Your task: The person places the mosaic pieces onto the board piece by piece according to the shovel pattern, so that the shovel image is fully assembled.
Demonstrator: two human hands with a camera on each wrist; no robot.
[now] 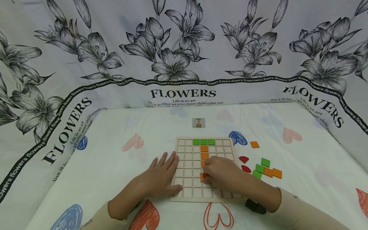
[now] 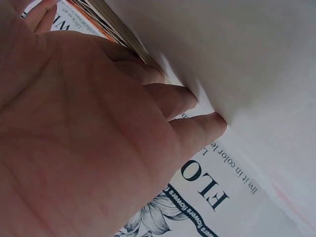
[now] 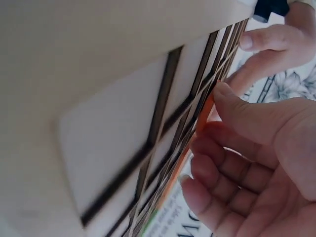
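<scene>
A wooden grid board (image 1: 187, 199) lies on the table with square cells. Three green tiles (image 1: 203, 142) fill part of its far row, and a column of orange tiles (image 1: 204, 148) runs toward me from the middle one. My right hand (image 1: 224, 172) is over the board, thumb and curled fingers pinching an orange square tile (image 1: 203, 177) at the near end of that column. The right wrist view shows this tile (image 3: 205, 116) tilted against the grid. Fingers spread, my left hand (image 1: 161, 179) rests along the board's left edge, its thumb over the near-left cells.
Right of the board lie two red pieces (image 1: 243, 159), several loose green tiles (image 1: 265, 162) and orange tiles (image 1: 277, 173). One orange tile (image 1: 254, 144) sits apart, farther back. A small picture card (image 1: 198, 123) lies beyond the board on the heart-patterned cloth (image 1: 155, 124).
</scene>
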